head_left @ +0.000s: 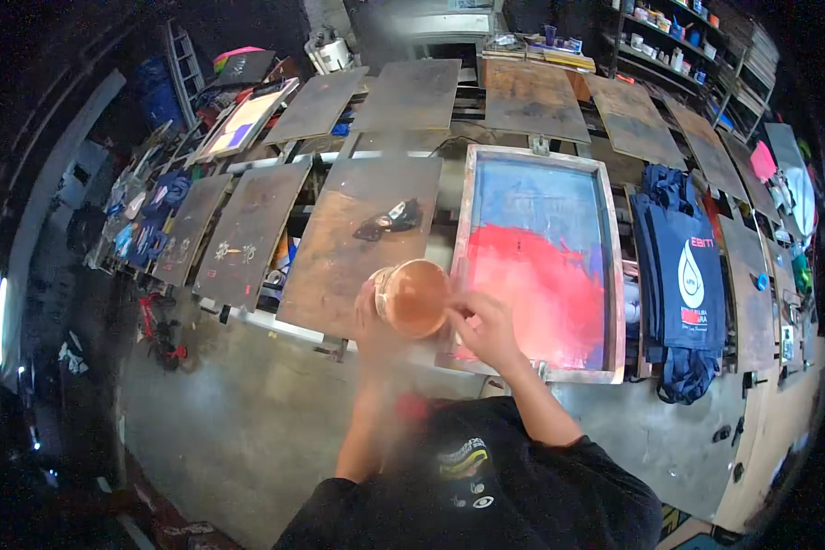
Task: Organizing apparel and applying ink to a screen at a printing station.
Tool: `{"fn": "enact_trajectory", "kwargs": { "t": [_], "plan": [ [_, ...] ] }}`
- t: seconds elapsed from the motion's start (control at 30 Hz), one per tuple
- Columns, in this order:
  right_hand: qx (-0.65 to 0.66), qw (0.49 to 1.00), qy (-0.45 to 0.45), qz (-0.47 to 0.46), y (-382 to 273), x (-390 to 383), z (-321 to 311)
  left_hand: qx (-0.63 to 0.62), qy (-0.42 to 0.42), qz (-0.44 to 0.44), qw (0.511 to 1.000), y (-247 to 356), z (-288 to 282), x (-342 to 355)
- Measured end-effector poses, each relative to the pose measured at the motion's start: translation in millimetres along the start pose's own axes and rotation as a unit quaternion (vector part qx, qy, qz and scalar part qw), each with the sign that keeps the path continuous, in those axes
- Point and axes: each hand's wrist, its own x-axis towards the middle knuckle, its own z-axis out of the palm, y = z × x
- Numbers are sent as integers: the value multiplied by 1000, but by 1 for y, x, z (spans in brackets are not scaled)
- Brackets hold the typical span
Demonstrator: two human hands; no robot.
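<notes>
In front of my body my left hand (365, 316) is wrapped round the side of a round plastic tub (418, 299). The tub is tilted, so its mouth and orange-brown inside face me; what it contains is too blurred to tell. My right hand (486, 325) is at the tub's right rim, its fingers pinched together. Whatever those fingers hold, if anything, is too small to make out. Just right of the tub lies a framed printing screen (616, 312), its blue mesh smeared with red ink (532, 293) over the lower part.
Rows of flat, stained boards (238, 229) rest on metal rails. A crumpled black cloth (387, 220) lies on the board beyond the tub. Navy printed bags (692, 275) drape over a board to the right. Shelves with containers (674, 41) stand at the back right.
</notes>
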Motion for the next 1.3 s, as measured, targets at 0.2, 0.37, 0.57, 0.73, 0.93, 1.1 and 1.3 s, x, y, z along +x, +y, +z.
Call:
{"fn": "enact_trajectory", "kwargs": {
  "t": [0.2,0.37,0.57,0.73,0.93,1.1,1.3],
  "plan": [
    [4,999,-8,-50,-3,-14,-33,0,36,5,999,36,14,-5],
    [-30,996,62,-53,-2,-18,-66,-58,60,6,996,61,18,-3],
    [-38,992,91,-81,-9,-23,-83,-59,100,31,993,80,26,19],
    [-51,986,120,-101,-10,-22,-91,-75,122,51,988,86,36,39],
    [-80,977,165,-104,-7,-16,-97,-61,106,66,990,91,40,52],
    [-52,982,152,-97,-8,-7,-99,-49,92,100,990,86,45,63],
    [-109,964,208,-122,-10,2,-104,-101,100,128,982,77,58,69]
  ]
}}
